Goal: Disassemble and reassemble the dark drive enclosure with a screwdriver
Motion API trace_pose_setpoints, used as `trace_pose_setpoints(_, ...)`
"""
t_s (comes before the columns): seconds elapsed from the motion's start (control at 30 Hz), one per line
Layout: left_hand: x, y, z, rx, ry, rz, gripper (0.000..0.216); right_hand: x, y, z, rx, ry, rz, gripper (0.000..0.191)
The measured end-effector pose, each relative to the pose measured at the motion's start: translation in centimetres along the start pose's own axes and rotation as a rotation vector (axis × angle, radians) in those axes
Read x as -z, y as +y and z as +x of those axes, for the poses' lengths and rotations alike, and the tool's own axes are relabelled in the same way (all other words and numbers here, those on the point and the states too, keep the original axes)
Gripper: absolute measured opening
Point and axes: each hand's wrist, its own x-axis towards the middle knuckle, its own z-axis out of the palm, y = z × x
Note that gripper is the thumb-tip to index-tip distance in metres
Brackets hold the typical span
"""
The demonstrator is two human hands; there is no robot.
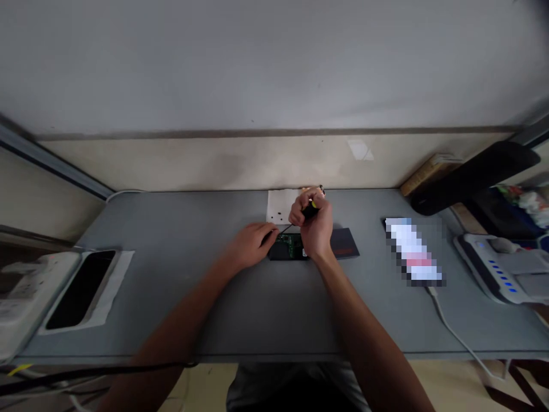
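My right hand (318,228) is wrapped round a screwdriver (309,210) with a black and yellow handle. Its thin shaft slants down to the left, to the upper left part of an opened device with a green circuit board (291,246). My left hand (252,247) is at the left end of this device, fingers bent and gripping its edge near the screwdriver's tip. Behind the device, several small dark screws (279,215) lie on a white sheet (282,199). A dark flat panel (345,244) lies at the device's right, partly behind my right wrist.
On the grey table (171,223), a lit phone (414,252) with a white cable lies to the right, beside a power strip (497,269). A dark-screened phone (83,289) rests on white paper at the left. A long black object (476,177) leans at the back right.
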Motion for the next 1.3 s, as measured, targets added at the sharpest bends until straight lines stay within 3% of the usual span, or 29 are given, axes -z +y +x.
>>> trace_pose_setpoints(0.33, 0.1, -0.2, 0.1, 0.061, -0.019, -0.146, 0.023, -0.2, 0.1, -0.3, -0.025, -0.034, -0.113, 0.027)
trace_pose_setpoints(0.6, 0.2, -0.2, 0.1, 0.029, -0.014, -0.130, 0.025, 0.2, 0.3, -0.4, 0.014, -0.038, -0.242, 0.026)
trace_pose_setpoints(0.87, 0.1, 0.5, 0.0, 0.028, 0.037, -0.166, 0.019, -0.2, -0.2, -0.1, -0.026, -0.006, -0.107, 0.027)
trace_pose_setpoints(1.1, 0.2, 0.3, 0.1, 0.105, 0.070, -0.283, 0.022, 0.2, -2.9, 0.3, 0.032, 0.046, -0.036, 0.030)
trace_pose_setpoints(1.3, 0.8, 1.4, 1.7, 0.104, 0.085, -0.177, 0.018, 3.0, -5.6, 1.4, 0.181, 0.184, 0.035, 0.028)
